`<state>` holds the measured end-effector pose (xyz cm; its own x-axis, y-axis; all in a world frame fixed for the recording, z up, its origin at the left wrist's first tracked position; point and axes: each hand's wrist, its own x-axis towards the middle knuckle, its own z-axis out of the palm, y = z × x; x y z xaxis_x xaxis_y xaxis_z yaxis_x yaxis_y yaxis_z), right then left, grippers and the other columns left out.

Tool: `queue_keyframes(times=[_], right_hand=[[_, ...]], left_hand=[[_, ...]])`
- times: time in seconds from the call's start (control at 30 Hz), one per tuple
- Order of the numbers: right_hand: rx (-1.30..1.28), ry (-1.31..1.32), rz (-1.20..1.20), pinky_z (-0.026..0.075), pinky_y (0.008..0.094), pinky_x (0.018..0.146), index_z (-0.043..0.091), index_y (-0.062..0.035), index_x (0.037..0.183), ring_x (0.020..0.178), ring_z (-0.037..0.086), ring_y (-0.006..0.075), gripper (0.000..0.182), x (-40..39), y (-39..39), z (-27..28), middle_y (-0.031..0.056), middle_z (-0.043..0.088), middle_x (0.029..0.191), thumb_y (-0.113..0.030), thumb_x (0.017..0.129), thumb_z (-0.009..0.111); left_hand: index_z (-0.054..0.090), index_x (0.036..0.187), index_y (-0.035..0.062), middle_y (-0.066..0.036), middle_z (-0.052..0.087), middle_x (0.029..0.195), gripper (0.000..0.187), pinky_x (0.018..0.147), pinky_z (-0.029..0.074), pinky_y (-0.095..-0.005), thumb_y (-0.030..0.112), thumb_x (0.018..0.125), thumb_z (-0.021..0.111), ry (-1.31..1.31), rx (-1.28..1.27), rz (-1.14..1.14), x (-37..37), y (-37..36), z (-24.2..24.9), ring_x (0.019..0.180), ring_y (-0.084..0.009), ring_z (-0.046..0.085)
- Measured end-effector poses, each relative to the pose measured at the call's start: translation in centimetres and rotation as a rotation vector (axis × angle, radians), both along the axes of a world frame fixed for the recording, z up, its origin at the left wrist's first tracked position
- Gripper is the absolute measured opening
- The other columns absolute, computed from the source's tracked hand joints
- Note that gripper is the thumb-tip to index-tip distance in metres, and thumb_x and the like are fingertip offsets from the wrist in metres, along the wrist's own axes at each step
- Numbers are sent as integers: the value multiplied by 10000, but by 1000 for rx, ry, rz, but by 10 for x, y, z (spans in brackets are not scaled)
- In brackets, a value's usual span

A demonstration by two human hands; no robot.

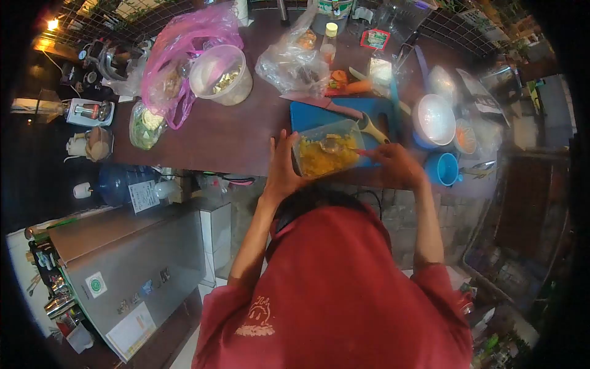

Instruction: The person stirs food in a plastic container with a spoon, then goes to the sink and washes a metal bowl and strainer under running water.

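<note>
A clear plastic container [305,138] with chopped yellow food [322,162] in it sits at the table's front edge, over part of a blue cutting board [302,115]. My left hand [283,165] holds the container by its left side, fingers along the wall. In my right hand [396,162] is a spoon [330,145] with a reddish handle; its bowl rests in the yellow food. Just behind the container, a knife [332,107] with a pale handle lies across the board. The fingertips of my right hand are partly hidden.
Carrots [356,87] and a plastic bag [289,67] lie behind the board. To the right stand a white bowl [435,120] and a blue mug [442,168]. A translucent tub [233,89] and a pink plastic bag [193,34] are on the left.
</note>
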<state>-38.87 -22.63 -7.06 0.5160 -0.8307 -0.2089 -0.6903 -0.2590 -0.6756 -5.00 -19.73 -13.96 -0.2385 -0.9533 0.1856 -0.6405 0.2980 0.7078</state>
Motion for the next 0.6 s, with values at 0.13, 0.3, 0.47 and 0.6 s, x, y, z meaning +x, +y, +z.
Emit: queue_keyframes(times=[0.13, 0.3, 0.47, 0.6], right_hand=[[410, -68, -378, 540, 370, 760, 749, -30, 1142, 822, 681, 175, 296, -16, -4, -1, 128, 738, 940, -265, 1020, 616], [32, -122, -258, 525, 375, 703, 751, 21, 1028, 749, 656, 157, 375, 12, 13, -19, 134, 735, 850, -334, 1023, 632], [278, -105, -471, 501, 374, 677, 733, 24, 978, 723, 629, 159, 373, 62, 34, 20, 131, 694, 787, -324, 1037, 612], [195, -204, -616, 493, 383, 673, 711, 26, 924, 722, 610, 160, 403, 54, 62, 4, 120, 669, 757, -338, 1050, 592]], left_hand=[[366, 1513, 4, -205, 453, 1526, 1133, 1249, 120, -632, 488, 655, 927, -93, -22, 1, 4, -4, 12, 1528, -448, 264], [382, 1487, 9, -218, 473, 1479, 1113, 1247, 146, -622, 541, 667, 914, -93, -62, -23, 15, -17, 5, 1498, -441, 314], [393, 1469, -3, -222, 483, 1466, 1113, 1253, 168, -593, 557, 662, 916, -33, -107, -40, 17, -16, -3, 1486, -406, 354], [402, 1461, -8, -215, 498, 1435, 1128, 1247, 188, -593, 561, 640, 925, -28, -99, -38, 20, -18, -8, 1469, -394, 382]])
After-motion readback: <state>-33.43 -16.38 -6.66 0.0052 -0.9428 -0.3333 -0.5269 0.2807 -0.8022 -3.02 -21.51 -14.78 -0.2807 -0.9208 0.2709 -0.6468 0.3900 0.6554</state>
